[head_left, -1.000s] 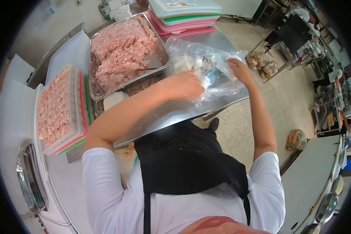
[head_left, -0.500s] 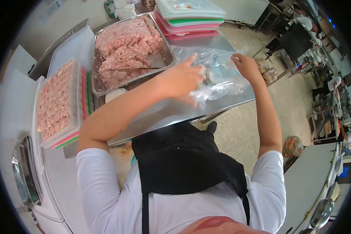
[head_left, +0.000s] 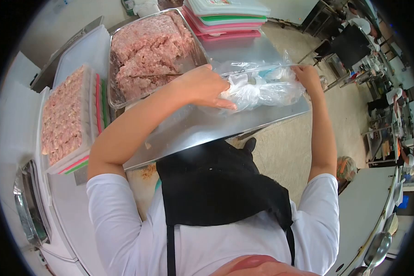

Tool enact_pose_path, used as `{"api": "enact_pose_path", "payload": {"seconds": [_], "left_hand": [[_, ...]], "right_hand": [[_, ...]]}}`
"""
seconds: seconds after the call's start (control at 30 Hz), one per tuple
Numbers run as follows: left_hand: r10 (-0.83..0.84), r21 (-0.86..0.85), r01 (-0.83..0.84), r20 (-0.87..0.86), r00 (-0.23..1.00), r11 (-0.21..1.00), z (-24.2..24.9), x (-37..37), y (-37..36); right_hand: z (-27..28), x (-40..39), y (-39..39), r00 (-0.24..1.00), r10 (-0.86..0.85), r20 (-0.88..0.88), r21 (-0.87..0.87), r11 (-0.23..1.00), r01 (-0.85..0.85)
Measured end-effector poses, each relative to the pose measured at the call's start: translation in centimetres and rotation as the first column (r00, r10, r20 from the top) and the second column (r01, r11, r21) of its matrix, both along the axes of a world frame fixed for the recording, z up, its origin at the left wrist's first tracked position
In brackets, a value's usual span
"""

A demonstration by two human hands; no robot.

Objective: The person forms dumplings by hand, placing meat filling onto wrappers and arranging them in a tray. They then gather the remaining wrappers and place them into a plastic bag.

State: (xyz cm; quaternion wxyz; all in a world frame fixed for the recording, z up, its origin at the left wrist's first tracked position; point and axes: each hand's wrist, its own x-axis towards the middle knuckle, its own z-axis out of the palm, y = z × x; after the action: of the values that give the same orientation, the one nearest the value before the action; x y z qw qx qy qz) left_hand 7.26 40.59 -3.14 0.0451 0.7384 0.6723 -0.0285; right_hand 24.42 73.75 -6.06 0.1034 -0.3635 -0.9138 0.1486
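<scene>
A clear plastic bag (head_left: 267,87) with white and bluish material in it lies on the steel table (head_left: 188,129). At its right end my right hand (head_left: 308,77) pinches the plastic. My left hand (head_left: 207,87) is at the bag's left end, its fingers partly spread, and the plastic touches its fingertips. Whether those fingers grip the plastic is hard to tell. Just behind my left forearm stands a metal tray (head_left: 202,56) holding pink ground meat (head_left: 147,43).
Stacked containers with coloured lids (head_left: 230,20) stand at the table's back. Left of the tray is a plastic container of ground meat (head_left: 64,117). A vegetable bag (head_left: 346,168) sits on the floor at right. People work at far right.
The bag is now drawn out lengthwise and bunched, with its right end farther right. My right hand has moved right, and my left hand slightly left with its fingers more curled.
</scene>
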Motion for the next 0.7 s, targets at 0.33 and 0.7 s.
{"api": "enact_pose_path", "payload": {"seconds": [0.33, 0.7], "left_hand": [[0.286, 0.247, -0.285, 0.036, 0.958, 0.926, -3.3, -2.1, 1.7], [0.064, 0.243, -0.089, 0.109, 0.992, 0.966, -3.3, -2.5, 2.3]], "right_hand": [[3.4, 6.3, -5.5, 0.799, 0.262, -0.541, -0.600, 0.546, -0.585], [-27.4, 5.3, -9.8, 0.647, 0.763, 0.004, 0.066, 0.645, -0.761]]}}
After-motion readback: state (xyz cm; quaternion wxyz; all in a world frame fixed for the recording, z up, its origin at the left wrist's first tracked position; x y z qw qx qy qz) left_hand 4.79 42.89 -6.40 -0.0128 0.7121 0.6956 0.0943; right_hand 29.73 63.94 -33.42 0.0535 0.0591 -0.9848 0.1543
